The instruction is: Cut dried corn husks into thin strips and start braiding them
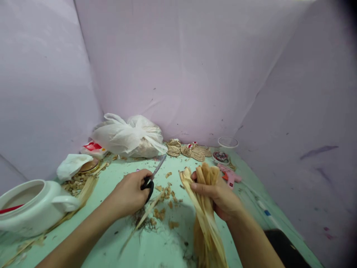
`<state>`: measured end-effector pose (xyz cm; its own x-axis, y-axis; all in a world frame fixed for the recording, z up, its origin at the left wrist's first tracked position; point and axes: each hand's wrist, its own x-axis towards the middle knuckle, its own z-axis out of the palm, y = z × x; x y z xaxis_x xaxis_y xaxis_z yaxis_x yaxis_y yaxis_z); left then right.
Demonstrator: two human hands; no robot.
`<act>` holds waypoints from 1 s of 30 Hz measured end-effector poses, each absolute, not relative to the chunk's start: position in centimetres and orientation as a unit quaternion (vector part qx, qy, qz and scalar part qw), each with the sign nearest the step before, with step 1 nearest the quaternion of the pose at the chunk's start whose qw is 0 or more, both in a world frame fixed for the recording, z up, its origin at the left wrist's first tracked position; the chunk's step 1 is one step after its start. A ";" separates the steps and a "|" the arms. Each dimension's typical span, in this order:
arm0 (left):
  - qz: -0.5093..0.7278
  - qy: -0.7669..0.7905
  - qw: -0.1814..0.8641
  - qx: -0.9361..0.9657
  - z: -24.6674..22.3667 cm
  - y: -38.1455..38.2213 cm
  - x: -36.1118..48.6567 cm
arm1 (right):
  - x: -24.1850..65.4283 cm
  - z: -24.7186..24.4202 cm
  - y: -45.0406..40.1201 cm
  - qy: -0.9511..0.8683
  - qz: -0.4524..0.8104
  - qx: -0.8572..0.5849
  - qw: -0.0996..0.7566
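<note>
My left hand (132,191) is closed on the black handles of a pair of scissors (156,172), whose blades point up and away toward the back of the table. In my right hand (223,195) is a bundle of dried, straw-coloured husks (206,219), gripped near the top. Its trimmed-looking upper ends stick up past my fingers, and the long strips hang down toward the front edge. Between my hands, small husk scraps (160,214) are strewn on the green tabletop (156,245), and a thin dry strip (142,219) lies by the left wrist.
A white pot (33,208) with a spout stands at the left. Behind it are a white cloth (72,165) and a tied plastic bag (134,136). Woven pieces (195,151) lie by the back wall. A bowl of beads (221,157) and a pink glue gun (230,175) are at the right.
</note>
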<state>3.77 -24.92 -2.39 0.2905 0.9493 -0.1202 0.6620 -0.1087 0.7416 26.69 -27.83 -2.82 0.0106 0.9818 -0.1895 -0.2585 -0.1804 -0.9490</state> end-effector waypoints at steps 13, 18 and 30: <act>0.114 0.373 0.641 0.662 -1.5 -26.4 3.6 | 26.9 -2.1 -28.4 -0.507 0.495 -0.522 0.476; 0.109 0.371 0.622 0.681 -1.4 -26.5 3.6 | 26.8 -2.2 -28.6 -0.537 0.493 -0.509 0.457; 0.105 0.411 0.639 0.642 -1.5 -26.5 4.1 | 26.1 -2.3 -28.5 -0.564 0.509 -0.497 0.419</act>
